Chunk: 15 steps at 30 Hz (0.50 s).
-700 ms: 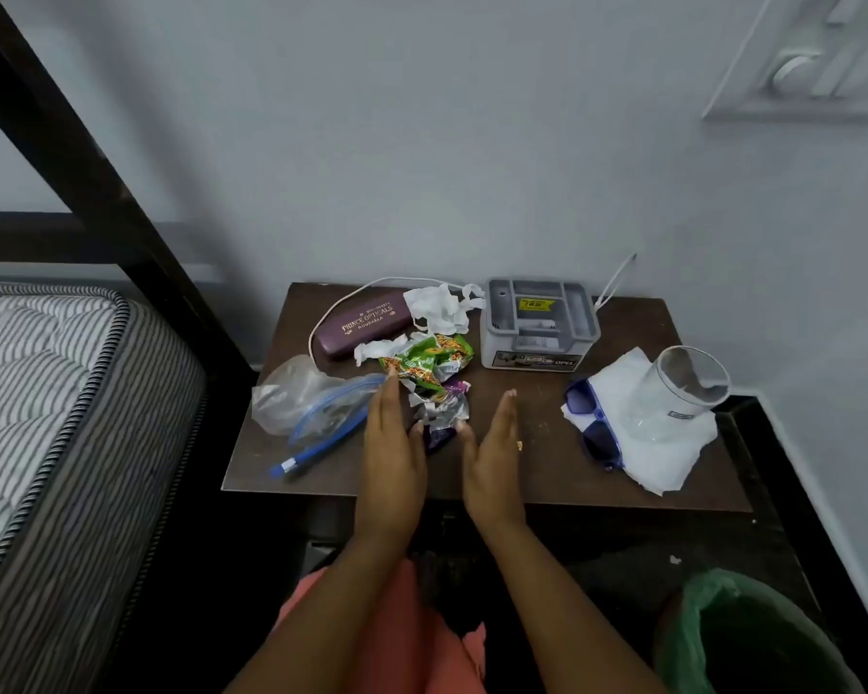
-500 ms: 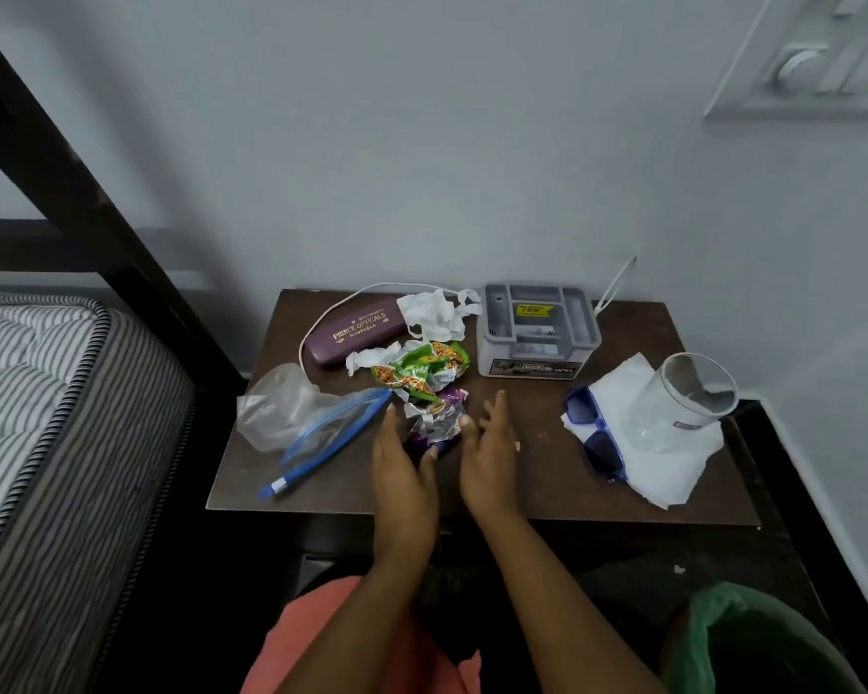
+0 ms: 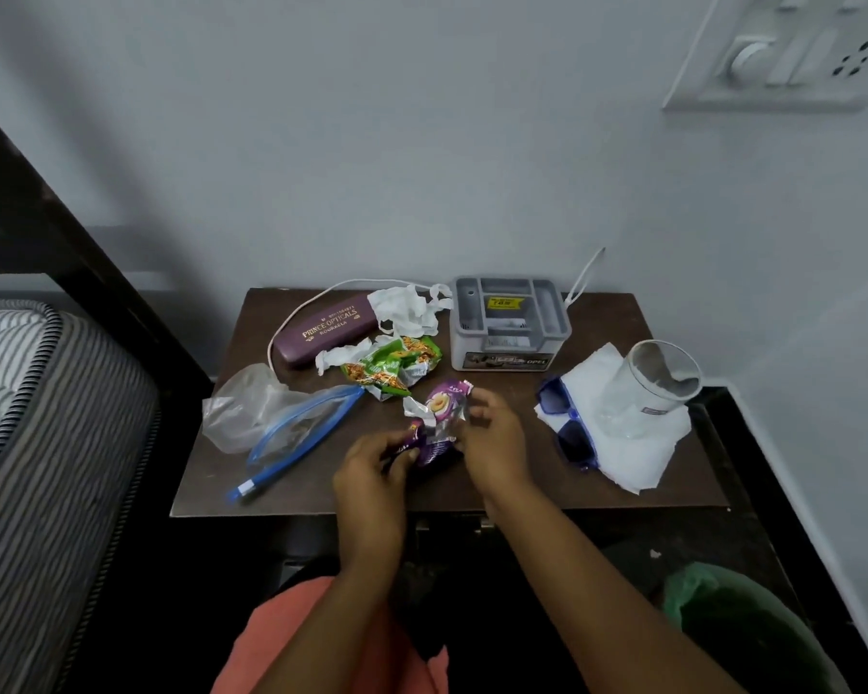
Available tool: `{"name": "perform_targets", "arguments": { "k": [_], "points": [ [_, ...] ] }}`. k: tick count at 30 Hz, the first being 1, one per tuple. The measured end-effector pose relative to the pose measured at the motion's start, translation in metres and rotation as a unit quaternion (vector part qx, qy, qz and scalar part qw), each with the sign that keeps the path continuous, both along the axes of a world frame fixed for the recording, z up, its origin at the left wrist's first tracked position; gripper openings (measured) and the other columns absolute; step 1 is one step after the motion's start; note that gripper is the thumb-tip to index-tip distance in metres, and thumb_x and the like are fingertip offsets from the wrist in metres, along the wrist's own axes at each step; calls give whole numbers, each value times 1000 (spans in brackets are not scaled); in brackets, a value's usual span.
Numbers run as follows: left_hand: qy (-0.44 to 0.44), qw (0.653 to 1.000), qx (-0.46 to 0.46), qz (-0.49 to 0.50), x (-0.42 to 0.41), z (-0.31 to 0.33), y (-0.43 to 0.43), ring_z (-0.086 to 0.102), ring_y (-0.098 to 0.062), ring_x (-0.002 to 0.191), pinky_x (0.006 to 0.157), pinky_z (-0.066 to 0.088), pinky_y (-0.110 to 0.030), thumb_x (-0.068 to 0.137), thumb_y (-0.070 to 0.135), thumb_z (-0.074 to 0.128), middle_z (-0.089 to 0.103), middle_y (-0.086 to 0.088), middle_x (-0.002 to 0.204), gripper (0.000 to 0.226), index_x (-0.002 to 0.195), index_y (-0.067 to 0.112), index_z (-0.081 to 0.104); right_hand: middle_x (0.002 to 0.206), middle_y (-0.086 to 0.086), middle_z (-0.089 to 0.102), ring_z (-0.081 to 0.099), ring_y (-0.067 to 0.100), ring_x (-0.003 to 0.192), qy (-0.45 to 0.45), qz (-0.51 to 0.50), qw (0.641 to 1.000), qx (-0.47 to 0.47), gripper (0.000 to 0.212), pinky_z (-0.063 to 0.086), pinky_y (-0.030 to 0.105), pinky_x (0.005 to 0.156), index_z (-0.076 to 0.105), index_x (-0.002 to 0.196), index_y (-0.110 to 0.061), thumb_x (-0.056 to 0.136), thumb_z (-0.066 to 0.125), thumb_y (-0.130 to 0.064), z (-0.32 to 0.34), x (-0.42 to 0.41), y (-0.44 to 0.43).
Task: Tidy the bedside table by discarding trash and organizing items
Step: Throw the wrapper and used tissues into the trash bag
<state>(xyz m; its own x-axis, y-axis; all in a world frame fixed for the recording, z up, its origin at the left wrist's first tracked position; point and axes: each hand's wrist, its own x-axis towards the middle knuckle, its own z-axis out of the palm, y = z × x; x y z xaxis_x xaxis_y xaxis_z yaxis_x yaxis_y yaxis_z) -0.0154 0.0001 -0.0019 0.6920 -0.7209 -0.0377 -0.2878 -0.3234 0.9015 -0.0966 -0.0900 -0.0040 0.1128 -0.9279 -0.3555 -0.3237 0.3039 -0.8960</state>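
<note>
A crumpled purple snack wrapper is held between both hands above the front middle of the brown bedside table. My left hand pinches its lower end; my right hand grips its right side. Behind it lie a green snack wrapper, torn white tissue and a maroon glasses case. A clear zip bag with a blue seal lies at the left.
A grey organizer box stands at the back. Blue sunglasses and a tipped clear glass rest on a white napkin at the right. A green-lined bin sits at the lower right, a mattress at the left.
Both hands, flat and open on either side of the purple wrapper before, have closed on it and lifted it off the pile toward the table's front.
</note>
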Motion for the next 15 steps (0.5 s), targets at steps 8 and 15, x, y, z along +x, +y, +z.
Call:
{"name": "perform_targets", "arguments": {
  "k": [8, 15],
  "points": [
    [-48, 970, -25, -238, -81, 35, 3, 59, 13, 84, 71, 38, 2, 77, 9, 72, 69, 18, 87, 21, 92, 22, 76, 90, 9, 71, 69, 20, 83, -143, -82, 983, 86, 22, 56, 30, 75, 62, 103, -9, 84, 59, 3, 43, -149, 30],
    [-17, 867, 162, -471, -218, 2, -13, 66, -17, 95, 87, 50, -26, 84, 14, 59, 73, -3, 101, 24, 103, 21, 71, 91, 16, 70, 66, 30, 82, -85, -265, 949, 150, 18, 59, 30, 63, 62, 98, 0, 91, 47, 5, 3, -301, 84]
  ]
}}
